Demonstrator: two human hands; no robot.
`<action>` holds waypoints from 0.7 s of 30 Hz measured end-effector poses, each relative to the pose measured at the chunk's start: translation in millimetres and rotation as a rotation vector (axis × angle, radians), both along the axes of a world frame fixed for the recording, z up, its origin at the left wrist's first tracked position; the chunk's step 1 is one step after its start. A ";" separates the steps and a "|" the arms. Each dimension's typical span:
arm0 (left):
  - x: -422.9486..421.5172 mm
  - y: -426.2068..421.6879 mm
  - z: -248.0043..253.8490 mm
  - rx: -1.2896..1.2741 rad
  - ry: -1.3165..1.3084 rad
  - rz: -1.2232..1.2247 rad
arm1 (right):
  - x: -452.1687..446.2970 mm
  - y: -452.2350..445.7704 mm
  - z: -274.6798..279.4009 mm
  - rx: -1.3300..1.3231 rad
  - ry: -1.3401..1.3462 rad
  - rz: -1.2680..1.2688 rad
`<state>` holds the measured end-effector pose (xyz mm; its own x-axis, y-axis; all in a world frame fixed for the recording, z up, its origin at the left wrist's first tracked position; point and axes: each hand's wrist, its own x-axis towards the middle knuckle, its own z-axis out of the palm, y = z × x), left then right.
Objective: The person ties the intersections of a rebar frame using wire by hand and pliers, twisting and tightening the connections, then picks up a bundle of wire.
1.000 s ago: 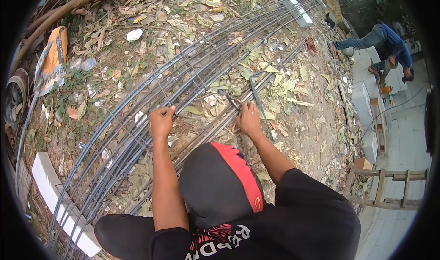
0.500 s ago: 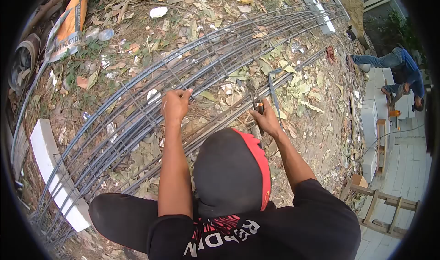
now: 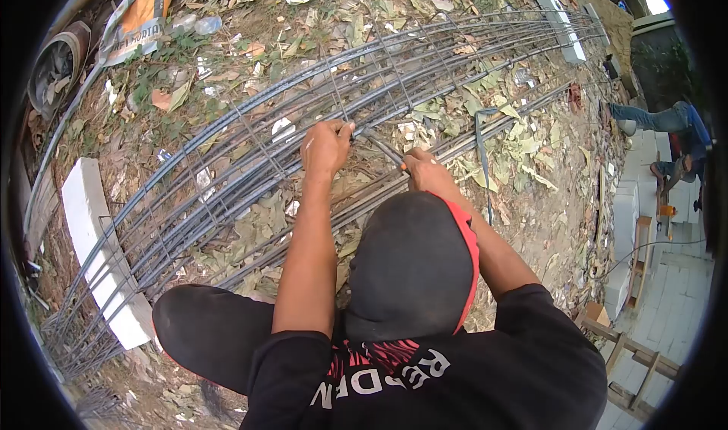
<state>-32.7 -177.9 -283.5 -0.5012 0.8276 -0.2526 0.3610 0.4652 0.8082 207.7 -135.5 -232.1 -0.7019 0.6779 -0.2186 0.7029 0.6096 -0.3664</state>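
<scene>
Across the middle of the frame, running from lower left to upper right: one lattice of steel bars (image 3: 387,102), long rods with crossing ties, resting over a white block (image 3: 97,240) at lower left and another white block (image 3: 560,22) at upper right. Judged heavy as a whole, stiff at the crossings, springy along its length; rough rather than slippery, not fragile. Best hold: a long rod close beside a tie, clear of cut ends.

Left hand (image 3: 326,149), centre: fingertips drawn in against the near rods; whether they clasp rod or wire cannot be told.

Right hand (image 3: 429,171), right of centre: closed around the handles of a dark plier-like tool (image 3: 385,151), its head pointing towards the left hand. Judged light and rigid; best held low on the handles.

Below the lattice: loose rods (image 3: 371,191), lying on leaf litter, with a dark strap (image 3: 479,138) across them.

Upper left: orange-and-white sack (image 3: 145,17).

Right edge: second person (image 3: 652,117), bent over; below, a wooden frame (image 3: 644,377).
</scene>
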 end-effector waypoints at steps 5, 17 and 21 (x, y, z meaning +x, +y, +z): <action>1.0 0.8 0.4 0.005 -0.008 0.017 | -11.4 -6.9 14.4 -0.102 -0.092 0.017; 0.0 4.2 1.3 -0.020 0.034 -0.018 | -11.9 5.9 11.1 -0.092 -0.211 0.113; -1.7 6.2 -5.0 -0.035 -0.021 0.007 | -9.2 -2.3 -0.1 0.003 -0.208 0.108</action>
<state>-34.4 -171.7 -288.5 -0.5010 0.8148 -0.2917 0.3405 0.4954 0.7991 198.5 -137.8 -232.2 -0.7103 0.6022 -0.3644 0.6938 0.6862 -0.2183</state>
